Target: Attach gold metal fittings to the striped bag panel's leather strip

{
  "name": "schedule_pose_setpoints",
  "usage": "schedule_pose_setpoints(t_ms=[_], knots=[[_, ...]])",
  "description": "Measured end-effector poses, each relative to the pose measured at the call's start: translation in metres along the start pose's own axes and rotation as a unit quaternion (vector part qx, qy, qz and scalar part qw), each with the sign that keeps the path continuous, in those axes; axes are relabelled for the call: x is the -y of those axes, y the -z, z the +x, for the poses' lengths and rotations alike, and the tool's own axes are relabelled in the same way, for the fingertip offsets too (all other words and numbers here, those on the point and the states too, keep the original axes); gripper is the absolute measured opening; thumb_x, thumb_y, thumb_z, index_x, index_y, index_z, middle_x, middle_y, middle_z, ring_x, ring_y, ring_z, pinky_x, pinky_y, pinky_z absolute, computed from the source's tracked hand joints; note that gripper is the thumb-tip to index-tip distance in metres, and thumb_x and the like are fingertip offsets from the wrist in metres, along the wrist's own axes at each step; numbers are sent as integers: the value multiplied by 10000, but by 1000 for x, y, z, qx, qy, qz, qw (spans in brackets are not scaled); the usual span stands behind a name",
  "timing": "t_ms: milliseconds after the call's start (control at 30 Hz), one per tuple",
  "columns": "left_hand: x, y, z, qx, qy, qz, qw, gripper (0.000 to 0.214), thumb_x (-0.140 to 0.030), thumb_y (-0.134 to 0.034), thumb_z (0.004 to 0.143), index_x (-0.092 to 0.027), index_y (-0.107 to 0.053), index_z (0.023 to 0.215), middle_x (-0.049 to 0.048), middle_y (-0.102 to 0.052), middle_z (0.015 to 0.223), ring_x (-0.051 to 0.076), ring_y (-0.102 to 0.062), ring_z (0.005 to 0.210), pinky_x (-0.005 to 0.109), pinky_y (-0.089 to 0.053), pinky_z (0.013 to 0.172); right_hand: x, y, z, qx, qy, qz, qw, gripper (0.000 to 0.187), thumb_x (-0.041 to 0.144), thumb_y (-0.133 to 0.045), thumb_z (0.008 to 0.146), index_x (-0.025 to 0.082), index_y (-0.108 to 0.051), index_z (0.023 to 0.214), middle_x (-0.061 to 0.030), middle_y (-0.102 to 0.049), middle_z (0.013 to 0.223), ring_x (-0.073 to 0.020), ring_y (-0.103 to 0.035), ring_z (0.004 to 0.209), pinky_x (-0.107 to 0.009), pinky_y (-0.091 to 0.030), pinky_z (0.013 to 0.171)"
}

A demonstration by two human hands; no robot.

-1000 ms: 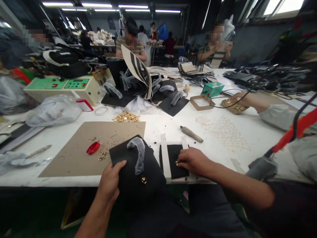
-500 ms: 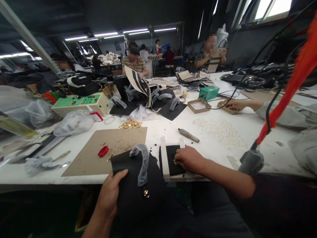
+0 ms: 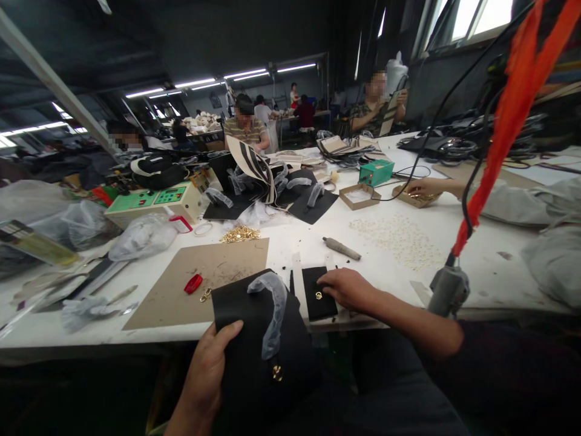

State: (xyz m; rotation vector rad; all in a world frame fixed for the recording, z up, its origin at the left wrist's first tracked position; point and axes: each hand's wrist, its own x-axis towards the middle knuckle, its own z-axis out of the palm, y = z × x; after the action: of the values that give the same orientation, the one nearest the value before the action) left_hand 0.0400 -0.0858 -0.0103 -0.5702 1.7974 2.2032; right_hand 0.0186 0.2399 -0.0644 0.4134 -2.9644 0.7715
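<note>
My left hand (image 3: 211,369) grips the left edge of a black panel (image 3: 236,357), thumb on top. A bag handle wrapped in clear film (image 3: 275,315) curves over this panel, with a round gold fitting (image 3: 277,373) at its lower end. My right hand (image 3: 347,289) is at the right edge of a small black pad (image 3: 320,306) taped at the table's front edge. Its fingers are stretched and hold nothing that I can see. Just left of the fingertips, a gold ring-like fitting (image 3: 319,295) lies on the pad.
A brown board (image 3: 172,297) bears a red ring-shaped object (image 3: 193,283) and gold hardware (image 3: 206,295). Beyond lie a gold pile (image 3: 240,234), a tape-wrapped tool (image 3: 341,247) and scattered small pieces (image 3: 403,242). An orange strip (image 3: 499,151) hangs at right; a co-worker's hand (image 3: 422,186) reaches into a box.
My right fingers have let go of the gold fitting, which now lies on the pad. The panel in my left hand has shifted slightly right and down in view.
</note>
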Motion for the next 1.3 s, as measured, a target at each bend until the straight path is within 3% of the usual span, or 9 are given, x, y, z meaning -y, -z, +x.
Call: schedule_pose_setpoints(t_ms=[333, 500, 600, 800, 900, 967, 1067, 1233, 1300], knots=[[3, -18, -37, 108, -21, -1, 994, 569, -340, -862, 684, -134, -694, 1187, 111, -777, 1014, 318, -751, 903, 410, -608, 848, 72, 55, -36, -267, -26, 233, 935, 219, 373, -607, 992, 245, -721, 1129, -34, -712, 1115, -189, -657, 1034, -318, -506, 912], [11, -32, -61, 189, -67, 62, 978, 527, -417, -793, 783, -146, -680, 1220, 122, -760, 1092, 314, -727, 982, 396, -579, 883, 108, 63, -57, -198, 43, 250, 947, 250, 405, -622, 986, 263, -720, 1167, -46, -699, 1180, -196, -634, 1113, -330, -488, 992], [10, -44, -75, 223, -144, 141, 954, 525, -424, -716, 860, -157, -647, 1307, 120, -735, 1179, 315, -702, 1065, 392, -565, 935, 116, 70, -70, -121, 7, 255, 959, 347, 489, -636, 960, 267, -727, 1211, -58, -708, 1225, -226, -639, 1150, -363, -487, 1034], [46, -65, -83, 240, -410, 331, 815, 373, -342, -566, 938, -270, -668, 1289, 98, -529, 1509, 318, -579, 1325, 413, -512, 1072, 127, 73, -98, -33, -87, 258, 962, 729, 588, -774, 765, 253, -635, 1397, -113, -630, 1398, -348, -576, 1278, -501, -447, 1103], [87, -78, -81, 222, -413, 397, 789, 594, -386, -667, 853, -283, -575, 1431, 113, -239, 1681, 369, -583, 1317, 422, -572, 997, 123, 57, -107, -66, -140, 282, 947, 715, 522, -784, 732, 226, -647, 1369, -121, -653, 1358, -364, -590, 1247, -506, -453, 1090], [106, -88, -82, 270, -367, 442, 773, 846, -429, -748, 791, -274, -423, 1557, 140, -107, 1704, 426, -514, 1371, 444, -590, 963, 109, 44, -116, -81, -169, 336, 923, 522, 541, -664, 861, 227, -688, 1278, -95, -707, 1254, -319, -643, 1160, -434, -500, 1021], [108, -101, -85, 374, -322, 429, 756, 773, -382, -787, 745, -288, -530, 1468, 130, -177, 1694, 410, -513, 1378, 481, -537, 1041, 78, 31, -139, -79, -274, 422, 860, 544, 665, -588, 897, 152, -746, 983, -103, -766, 923, -293, -708, 888, -348, -559, 785], [84, -111, -71, 233, -285, 332, 869, 543, -222, -699, 767, -231, -616, 1304, 117, -532, 1490, 294, -554, 1331, 443, -480, 1099, 51, 23, -170, -97, -453, 616, 637, 704, 625, -750, 776, 103, -677, 1242, -137, -779, 884, -317, -730, 692, -379, -578, 636], [82, -112, -57, 233, -207, 269, 911, 624, -287, -720, 807, -202, -543, 1399, 145, -592, 1415, 287, -619, 1230, 434, -531, 1013, 56, 16, -171, -83, -458, 652, 598, 735, 599, -777, 750, 99, -666, 1278, -153, -781, 902, -344, -744, 733, -417, -599, 695]])
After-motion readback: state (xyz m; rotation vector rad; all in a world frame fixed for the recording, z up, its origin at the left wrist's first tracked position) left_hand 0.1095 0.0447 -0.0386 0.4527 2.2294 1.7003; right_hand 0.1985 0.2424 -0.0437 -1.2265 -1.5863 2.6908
